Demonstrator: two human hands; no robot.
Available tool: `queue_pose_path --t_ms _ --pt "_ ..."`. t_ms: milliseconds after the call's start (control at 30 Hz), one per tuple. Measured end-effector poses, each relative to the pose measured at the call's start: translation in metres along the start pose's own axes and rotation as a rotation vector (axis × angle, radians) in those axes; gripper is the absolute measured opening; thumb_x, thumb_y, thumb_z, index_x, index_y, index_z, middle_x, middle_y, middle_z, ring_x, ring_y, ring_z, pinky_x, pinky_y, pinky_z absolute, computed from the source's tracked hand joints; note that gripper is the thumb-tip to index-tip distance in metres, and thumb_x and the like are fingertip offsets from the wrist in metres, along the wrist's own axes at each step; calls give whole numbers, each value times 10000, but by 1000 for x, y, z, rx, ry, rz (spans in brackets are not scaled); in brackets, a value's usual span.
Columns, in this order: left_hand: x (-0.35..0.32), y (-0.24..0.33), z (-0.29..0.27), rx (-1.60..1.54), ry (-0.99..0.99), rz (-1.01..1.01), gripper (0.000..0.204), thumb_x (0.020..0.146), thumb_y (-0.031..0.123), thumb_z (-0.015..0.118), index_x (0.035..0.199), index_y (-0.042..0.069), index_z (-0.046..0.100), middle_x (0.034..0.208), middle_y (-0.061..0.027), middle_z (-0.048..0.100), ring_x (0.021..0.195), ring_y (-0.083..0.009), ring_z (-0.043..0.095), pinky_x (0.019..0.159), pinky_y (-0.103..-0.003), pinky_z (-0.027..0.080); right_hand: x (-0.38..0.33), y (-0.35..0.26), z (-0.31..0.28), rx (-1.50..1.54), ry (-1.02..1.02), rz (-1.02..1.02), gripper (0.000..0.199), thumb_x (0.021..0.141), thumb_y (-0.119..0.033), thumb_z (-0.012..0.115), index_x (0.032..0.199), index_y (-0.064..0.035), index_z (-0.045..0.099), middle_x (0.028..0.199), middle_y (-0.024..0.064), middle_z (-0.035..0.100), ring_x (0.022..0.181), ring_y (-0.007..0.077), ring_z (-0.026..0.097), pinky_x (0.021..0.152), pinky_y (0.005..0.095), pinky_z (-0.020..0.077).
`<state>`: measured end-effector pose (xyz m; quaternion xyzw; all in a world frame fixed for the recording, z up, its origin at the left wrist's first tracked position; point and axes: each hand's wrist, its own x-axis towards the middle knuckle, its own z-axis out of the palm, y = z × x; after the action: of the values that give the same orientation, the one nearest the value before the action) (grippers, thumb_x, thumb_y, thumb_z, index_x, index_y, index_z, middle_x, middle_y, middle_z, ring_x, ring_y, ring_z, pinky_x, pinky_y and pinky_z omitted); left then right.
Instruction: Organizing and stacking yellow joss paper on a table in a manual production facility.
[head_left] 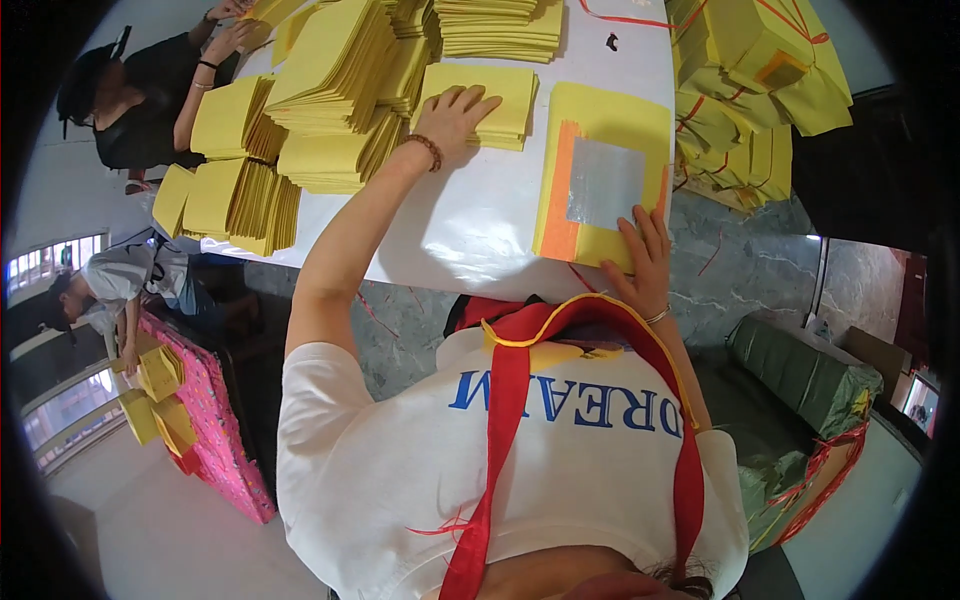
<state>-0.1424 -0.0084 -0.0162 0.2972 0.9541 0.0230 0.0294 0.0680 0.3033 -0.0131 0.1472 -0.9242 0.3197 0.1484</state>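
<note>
My left hand (455, 120) lies with its fingers spread over a stack of folded yellow paper (505, 100) on the white-topped table (450, 235). A bead bracelet is on that wrist. At the table's near right, my right hand (642, 262) rests with its fingers extended on the lower right corner of a yellow paper pile (598, 110). On top of this pile are orange strips (562, 200) and a silver rectangle (606, 182). Neither hand has lifted paper in it.
Tall stacks of folded yellow paper (330, 70) fill the table's left and far side. Tied yellow bundles (745, 120) stand beyond its right edge. Green wrapped bales (800, 375) lie lower right. One person (150, 95) works at far left, another (140, 275) by a pink-covered table (215, 420).
</note>
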Motion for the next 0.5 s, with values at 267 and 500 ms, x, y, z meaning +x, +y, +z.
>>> queue_pose_path --t_ms 267,500 --pt "-3 -1 5 14 -36 14 808 725 219 618 1443 250 249 1473 -101 264 1344 -345 249 1071 -511 242 0 1 -2 -15 3 -34 541 786 -285 670 1253 -51 530 1403 166 400 1309 403 320 1055 470 294" --pt "-6 9 -40 -110 67 118 759 726 193 655 1413 231 334 1454 -138 304 1318 -368 290 1064 -494 271 0 2 -1 -33 0 -24 537 791 -302 666 1257 -71 532 1399 154 407 1302 396 329 1052 463 304"
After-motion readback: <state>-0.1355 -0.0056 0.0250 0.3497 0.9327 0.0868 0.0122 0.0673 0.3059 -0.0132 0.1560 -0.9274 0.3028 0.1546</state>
